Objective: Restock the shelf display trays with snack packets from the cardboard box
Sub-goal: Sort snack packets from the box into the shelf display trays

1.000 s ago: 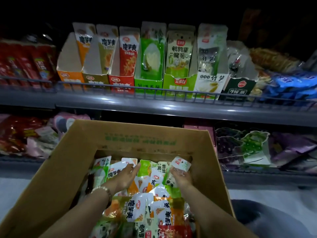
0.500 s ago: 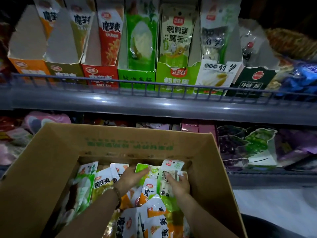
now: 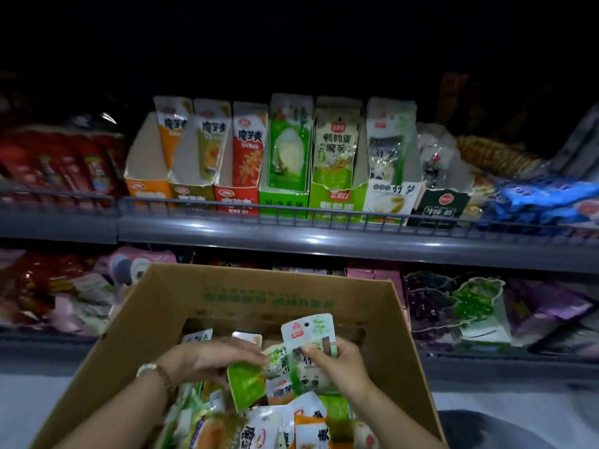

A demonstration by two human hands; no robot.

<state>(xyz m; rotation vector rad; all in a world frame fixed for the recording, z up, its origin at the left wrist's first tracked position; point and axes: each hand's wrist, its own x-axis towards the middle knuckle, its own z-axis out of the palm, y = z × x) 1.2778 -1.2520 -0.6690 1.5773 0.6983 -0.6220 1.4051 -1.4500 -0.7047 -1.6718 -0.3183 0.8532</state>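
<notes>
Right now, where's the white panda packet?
Head view, lower centre: white panda packet held in the right hand, over the cardboard box, beside the green packet in the left hand.

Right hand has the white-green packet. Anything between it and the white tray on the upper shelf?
The far flap of the cardboard box rises beyond the packet in the right hand, and the wire rail crosses the front of the white tray. Its top is open, packets standing inside; lifting up and over looks clear.
</notes>
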